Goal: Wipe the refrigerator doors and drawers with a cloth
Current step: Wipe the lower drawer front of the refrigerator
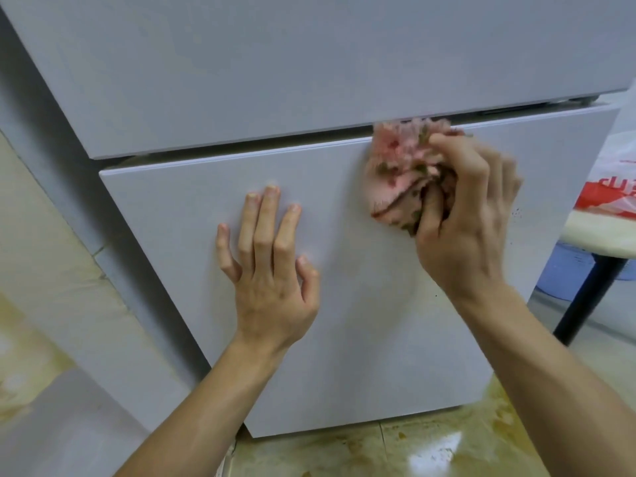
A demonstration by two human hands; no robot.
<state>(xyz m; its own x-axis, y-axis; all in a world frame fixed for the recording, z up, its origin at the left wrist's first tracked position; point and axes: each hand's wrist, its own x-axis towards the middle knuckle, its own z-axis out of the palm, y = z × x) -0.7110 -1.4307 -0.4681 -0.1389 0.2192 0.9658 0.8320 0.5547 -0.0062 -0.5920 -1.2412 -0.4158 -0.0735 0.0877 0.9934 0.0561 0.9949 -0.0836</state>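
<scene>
A white refrigerator fills the view, with an upper door (275,63) and a lower drawer front (344,339) that stands slightly out from it. My right hand (471,215) is shut on a bunched pink patterned cloth (399,166) and presses it against the drawer front near its top edge, right of centre. The cloth's top reaches the gap between door and drawer. My left hand (272,266) lies flat on the drawer front, fingers spread, left of the cloth and holding nothing.
A table with a dark leg (585,297) stands to the right, bearing a red and white plastic bag (612,197). Something blue (568,266) sits under it. The stained tiled floor (447,445) lies below the drawer. A pale wall (41,235) runs along the left.
</scene>
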